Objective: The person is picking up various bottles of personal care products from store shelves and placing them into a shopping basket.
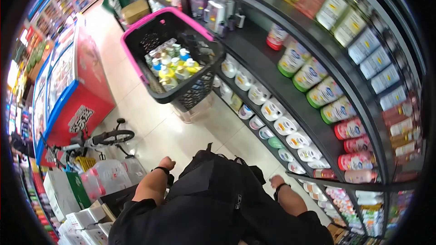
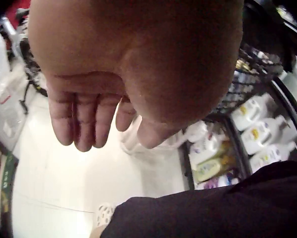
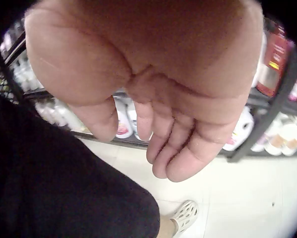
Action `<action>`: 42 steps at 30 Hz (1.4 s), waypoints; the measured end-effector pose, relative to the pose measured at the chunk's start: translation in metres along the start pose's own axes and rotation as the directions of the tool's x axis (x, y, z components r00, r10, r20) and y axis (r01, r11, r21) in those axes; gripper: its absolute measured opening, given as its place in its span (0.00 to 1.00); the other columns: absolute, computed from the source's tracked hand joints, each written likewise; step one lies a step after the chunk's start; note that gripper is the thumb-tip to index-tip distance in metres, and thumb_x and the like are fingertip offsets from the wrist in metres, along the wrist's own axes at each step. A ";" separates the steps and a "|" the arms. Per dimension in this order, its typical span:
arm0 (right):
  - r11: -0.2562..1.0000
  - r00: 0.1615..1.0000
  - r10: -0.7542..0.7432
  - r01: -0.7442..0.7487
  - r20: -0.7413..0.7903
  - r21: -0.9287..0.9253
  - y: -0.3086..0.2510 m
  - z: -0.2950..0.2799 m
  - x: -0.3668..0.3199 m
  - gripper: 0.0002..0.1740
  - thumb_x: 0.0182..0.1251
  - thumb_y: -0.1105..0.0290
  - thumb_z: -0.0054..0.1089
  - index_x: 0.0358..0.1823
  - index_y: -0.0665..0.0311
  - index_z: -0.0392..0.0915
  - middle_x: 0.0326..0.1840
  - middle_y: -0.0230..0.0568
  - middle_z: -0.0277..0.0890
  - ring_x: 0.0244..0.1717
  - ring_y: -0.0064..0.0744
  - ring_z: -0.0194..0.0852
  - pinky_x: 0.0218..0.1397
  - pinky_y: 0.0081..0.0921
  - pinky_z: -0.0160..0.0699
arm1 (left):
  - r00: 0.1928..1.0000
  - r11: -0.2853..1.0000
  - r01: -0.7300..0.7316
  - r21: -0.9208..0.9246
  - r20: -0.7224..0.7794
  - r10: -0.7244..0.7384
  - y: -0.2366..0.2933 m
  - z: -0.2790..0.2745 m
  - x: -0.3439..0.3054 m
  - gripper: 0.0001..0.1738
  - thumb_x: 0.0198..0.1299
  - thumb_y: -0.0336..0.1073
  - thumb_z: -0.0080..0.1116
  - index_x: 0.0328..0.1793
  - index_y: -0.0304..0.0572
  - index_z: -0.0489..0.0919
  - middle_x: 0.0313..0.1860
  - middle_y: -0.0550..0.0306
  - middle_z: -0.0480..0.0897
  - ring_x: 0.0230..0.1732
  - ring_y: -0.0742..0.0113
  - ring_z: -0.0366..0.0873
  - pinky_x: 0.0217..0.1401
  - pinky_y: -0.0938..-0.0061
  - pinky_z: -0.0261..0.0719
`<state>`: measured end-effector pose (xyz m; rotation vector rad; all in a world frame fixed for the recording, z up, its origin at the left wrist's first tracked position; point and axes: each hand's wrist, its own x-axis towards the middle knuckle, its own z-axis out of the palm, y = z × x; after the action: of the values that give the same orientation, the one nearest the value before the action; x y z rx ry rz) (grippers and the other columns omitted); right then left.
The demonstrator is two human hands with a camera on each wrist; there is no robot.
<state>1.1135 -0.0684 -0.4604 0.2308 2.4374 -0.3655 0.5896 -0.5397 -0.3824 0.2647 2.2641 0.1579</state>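
The left hand (image 1: 167,163) hangs beside the dark clothing in the head view. In the left wrist view, that hand (image 2: 133,74) has loosely bent fingers over the floor and holds nothing. On the other side, the right hand (image 1: 276,181) is near the shelves, touching none of them. Its fingers hang loosely curled and empty in the right wrist view, where the hand (image 3: 148,84) fills the upper part. Ahead stands a black basket with a pink rim (image 1: 131,59), with several yellow, white and blue bottles (image 1: 175,69) inside.
Shelves (image 1: 254,50) of bottles run along the right. A red freezer (image 1: 91,86) with blue edges stands on the left, with a bicycle (image 1: 106,138) below it. Cartons (image 1: 61,193) and wrapped packs (image 1: 106,177) lie at the lower left. Pale tiled floor (image 1: 154,127) runs between.
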 end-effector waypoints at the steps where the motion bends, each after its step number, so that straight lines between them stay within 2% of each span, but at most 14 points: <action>1: 0.994 0.997 -0.070 0.067 -0.024 -0.090 -0.001 -0.044 0.030 0.14 0.49 0.59 0.65 0.35 0.57 0.86 0.31 0.48 0.83 0.39 0.53 0.83 0.45 0.51 0.80 | 0.992 0.991 0.128 -0.044 0.005 -0.128 -0.019 0.002 -0.011 0.27 0.58 0.48 0.64 0.49 0.26 0.85 0.52 0.29 0.85 0.57 0.37 0.83 0.60 0.53 0.81; 2: 0.991 1.000 0.002 0.001 0.027 -0.132 -0.005 -0.087 0.065 0.14 0.67 0.59 0.54 0.39 0.58 0.86 0.39 0.50 0.85 0.45 0.54 0.83 0.51 0.51 0.79 | 0.970 0.972 0.230 -0.058 0.098 -0.223 -0.048 0.017 -0.004 0.27 0.58 0.50 0.65 0.48 0.28 0.86 0.50 0.33 0.87 0.55 0.40 0.85 0.57 0.55 0.83; 3: 0.996 0.995 -0.022 0.013 -0.100 -0.090 -0.009 -0.138 0.093 0.17 0.69 0.56 0.52 0.36 0.60 0.86 0.43 0.52 0.85 0.47 0.54 0.82 0.50 0.51 0.79 | 0.988 0.989 0.057 0.135 0.138 -0.075 -0.092 0.046 0.017 0.27 0.58 0.52 0.66 0.46 0.29 0.87 0.44 0.39 0.89 0.48 0.45 0.88 0.54 0.57 0.84; 4: 0.820 0.927 0.339 -0.206 -0.162 0.534 -0.024 -0.185 0.120 0.17 0.69 0.57 0.56 0.40 0.63 0.84 0.47 0.54 0.84 0.48 0.57 0.81 0.52 0.51 0.80 | 0.933 0.946 0.311 -0.091 0.220 -0.285 -0.076 0.023 -0.014 0.26 0.59 0.52 0.66 0.44 0.29 0.87 0.38 0.41 0.89 0.43 0.48 0.89 0.51 0.58 0.85; 5: 0.659 0.845 0.468 -0.139 -0.258 0.739 -0.036 -0.223 0.149 0.17 0.66 0.59 0.61 0.46 0.66 0.81 0.49 0.54 0.83 0.50 0.57 0.82 0.54 0.49 0.80 | 0.914 0.931 0.323 -0.169 0.310 -0.261 -0.090 0.023 -0.018 0.26 0.60 0.52 0.66 0.44 0.29 0.87 0.36 0.41 0.89 0.39 0.50 0.89 0.50 0.59 0.85; 6: 0.708 0.823 0.451 -0.093 -0.347 0.700 -0.082 -0.318 0.144 0.19 0.65 0.61 0.65 0.50 0.68 0.79 0.47 0.53 0.84 0.50 0.52 0.84 0.55 0.44 0.80 | 0.912 0.926 0.337 -0.168 0.302 -0.277 -0.075 0.000 -0.043 0.26 0.60 0.51 0.66 0.44 0.29 0.87 0.39 0.40 0.89 0.42 0.48 0.89 0.51 0.59 0.85; 11: 0.561 0.793 0.108 0.449 -0.599 0.695 -0.183 -0.554 0.193 0.14 0.72 0.72 0.62 0.56 0.67 0.77 0.43 0.34 0.82 0.44 0.22 0.80 0.50 0.24 0.79 | 0.917 0.869 0.382 -0.314 0.242 -0.316 -0.098 0.028 -0.023 0.25 0.61 0.48 0.63 0.45 0.26 0.86 0.41 0.34 0.88 0.45 0.45 0.89 0.50 0.57 0.85; 15: 0.499 0.692 -0.220 0.685 -0.688 0.530 -0.224 -0.682 0.237 0.15 0.71 0.73 0.63 0.56 0.67 0.77 0.44 0.36 0.81 0.47 0.24 0.80 0.51 0.25 0.81 | 0.925 0.786 0.372 -0.494 0.269 -0.269 -0.032 -0.011 -0.029 0.25 0.62 0.48 0.60 0.48 0.27 0.85 0.38 0.37 0.88 0.41 0.46 0.89 0.47 0.58 0.85; 18: 0.668 0.752 -0.370 0.623 -0.545 0.407 -0.253 -0.753 0.280 0.17 0.70 0.71 0.64 0.58 0.67 0.77 0.44 0.37 0.82 0.45 0.26 0.81 0.50 0.26 0.80 | 0.950 0.774 0.295 -0.560 0.088 -0.298 -0.030 0.017 -0.001 0.28 0.63 0.47 0.61 0.58 0.28 0.82 0.37 0.44 0.89 0.36 0.51 0.88 0.43 0.61 0.85; 22: 0.744 0.750 -0.556 0.641 -0.357 0.188 -0.309 -0.759 0.377 0.22 0.63 0.59 0.64 0.53 0.66 0.80 0.43 0.55 0.84 0.45 0.56 0.84 0.48 0.45 0.82 | 0.906 0.557 0.370 -0.744 0.157 -0.392 0.040 -0.060 -0.032 0.32 0.63 0.47 0.63 0.65 0.28 0.78 0.48 0.36 0.88 0.49 0.45 0.87 0.56 0.59 0.83; 25: 0.696 0.701 -0.713 0.711 0.013 -0.102 -0.336 -0.701 0.456 0.22 0.62 0.56 0.64 0.49 0.65 0.84 0.46 0.56 0.85 0.48 0.55 0.84 0.52 0.46 0.82 | 0.881 0.611 0.357 -0.707 0.038 -0.471 0.026 -0.031 -0.018 0.30 0.63 0.46 0.64 0.65 0.31 0.77 0.45 0.44 0.87 0.42 0.62 0.86 0.44 0.67 0.84; 28: 0.652 0.687 -0.610 0.718 0.394 -0.243 -0.357 -0.673 0.471 0.22 0.64 0.52 0.65 0.48 0.63 0.87 0.50 0.56 0.86 0.51 0.53 0.86 0.55 0.45 0.83 | 0.839 0.300 0.284 -0.911 0.085 -0.538 0.069 -0.063 -0.047 0.29 0.64 0.45 0.64 0.65 0.32 0.76 0.44 0.48 0.87 0.43 0.63 0.85 0.44 0.67 0.84; 33: 0.641 0.711 -0.553 0.696 0.434 -0.324 -0.350 -0.625 0.484 0.30 0.67 0.45 0.65 0.52 0.66 0.85 0.52 0.52 0.87 0.54 0.51 0.87 0.55 0.46 0.84 | 0.763 0.146 0.137 -0.980 0.011 -0.646 0.113 -0.089 -0.083 0.25 0.67 0.41 0.63 0.65 0.33 0.76 0.44 0.52 0.86 0.42 0.68 0.84 0.41 0.71 0.83; 42: 0.628 0.747 -0.519 0.663 0.416 -0.408 -0.347 -0.602 0.479 0.28 0.72 0.64 0.54 0.67 0.78 0.69 0.55 0.55 0.86 0.54 0.48 0.88 0.48 0.46 0.87 | 0.707 0.367 0.004 -0.930 -0.257 -0.659 0.120 -0.143 -0.092 0.22 0.68 0.39 0.64 0.63 0.35 0.78 0.47 0.50 0.87 0.49 0.64 0.85 0.55 0.69 0.81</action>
<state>0.3039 -0.1709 -0.2439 -0.8586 2.1743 0.0342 0.5555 -0.4492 -0.1976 -1.0344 2.3922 1.3568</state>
